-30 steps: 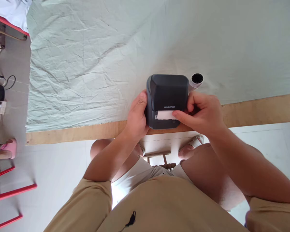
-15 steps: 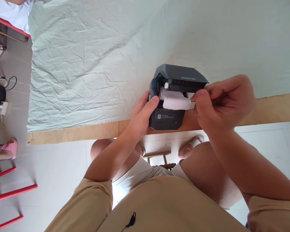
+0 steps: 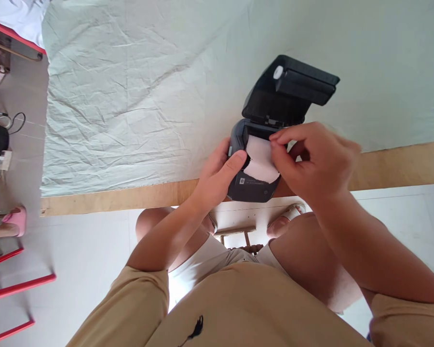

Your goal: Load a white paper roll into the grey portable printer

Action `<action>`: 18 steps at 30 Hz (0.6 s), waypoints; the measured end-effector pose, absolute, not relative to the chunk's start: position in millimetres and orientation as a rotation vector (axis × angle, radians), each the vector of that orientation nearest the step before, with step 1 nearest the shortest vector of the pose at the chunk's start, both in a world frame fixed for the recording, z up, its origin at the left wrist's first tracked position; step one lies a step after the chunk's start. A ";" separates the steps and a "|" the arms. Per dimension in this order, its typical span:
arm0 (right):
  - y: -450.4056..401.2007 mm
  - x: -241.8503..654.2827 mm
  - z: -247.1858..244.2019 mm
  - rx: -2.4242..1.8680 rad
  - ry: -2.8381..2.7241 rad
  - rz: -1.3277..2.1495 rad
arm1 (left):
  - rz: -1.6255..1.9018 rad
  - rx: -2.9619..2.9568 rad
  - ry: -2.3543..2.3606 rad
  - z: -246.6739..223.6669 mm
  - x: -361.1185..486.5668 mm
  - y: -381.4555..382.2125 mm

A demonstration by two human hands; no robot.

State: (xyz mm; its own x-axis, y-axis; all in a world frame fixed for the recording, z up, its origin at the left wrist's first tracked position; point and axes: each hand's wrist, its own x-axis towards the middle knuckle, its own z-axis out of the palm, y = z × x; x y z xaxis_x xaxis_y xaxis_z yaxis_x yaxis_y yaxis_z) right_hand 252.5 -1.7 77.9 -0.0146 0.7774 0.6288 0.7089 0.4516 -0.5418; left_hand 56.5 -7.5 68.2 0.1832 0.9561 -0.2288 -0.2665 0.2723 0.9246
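- Faced a table, trimmed along its near side with a wooden strip (image 3: 130, 200) and covered in wrinkled pale green cloth (image 3: 130, 96).
- Held a dark printer (image 3: 253, 193) over that near edge, between both hands.
- Had its lid (image 3: 264, 103) already open, tilted back toward the far side; had yet to close it.
- Clasped the printer's left side in the left hand (image 3: 217, 168), with fingers partly closed and thumb beside the open bay.
- Curled the right hand (image 3: 318, 159) at the paper's right side, with thumb and forefinger nearly together; possibly pinched it, with contact too obscured to tell.
- Had white paper (image 3: 258, 154) exposed in the bay, not lifted out, with its ragged end over the front.
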 end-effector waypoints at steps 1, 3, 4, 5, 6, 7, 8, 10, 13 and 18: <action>-5.2 254.0 82.6 -1.366 -1.826 0.079 | 1.032 0.875 0.995 69.0 56.5 -7.8; -10.8 257.8 91.3 -1.513 -1.952 0.084 | 1.025 0.877 0.974 70.4 56.2 -7.9; -12.3 260.2 95.0 -1.551 -2.010 0.099 | 1.018 0.888 0.964 70.9 55.8 -8.0; -12.6 262.8 98.2 -1.559 -2.065 0.124 | 1.007 0.902 0.959 71.4 55.2 -8.0; -11.9 265.5 100.7 -1.551 -2.125 0.172 | 0.996 0.917 0.957 71.9 54.3 -8.0; -10.5 268.1 102.6 -1.535 -2.181 0.236 | 0.981 0.929 0.954 72.4 53.5 -8.0; -8.9 270.4 104.1 -1.521 -2.214 0.304 | 0.971 0.939 0.953 72.8 52.6 -7.9; -6.7 273.4 106.4 -1.493 -2.220 0.436 | 0.971 0.949 0.957 73.4 51.2 -7.6; -11.3 272.4 109.8 -1.439 -2.113 0.540 | 0.984 0.955 0.952 73.2 50.8 -6.5; -16.6 272.4 99.9 -1.225 -1.781 0.560 | 0.999 0.904 0.969 71.1 52.1 -7.3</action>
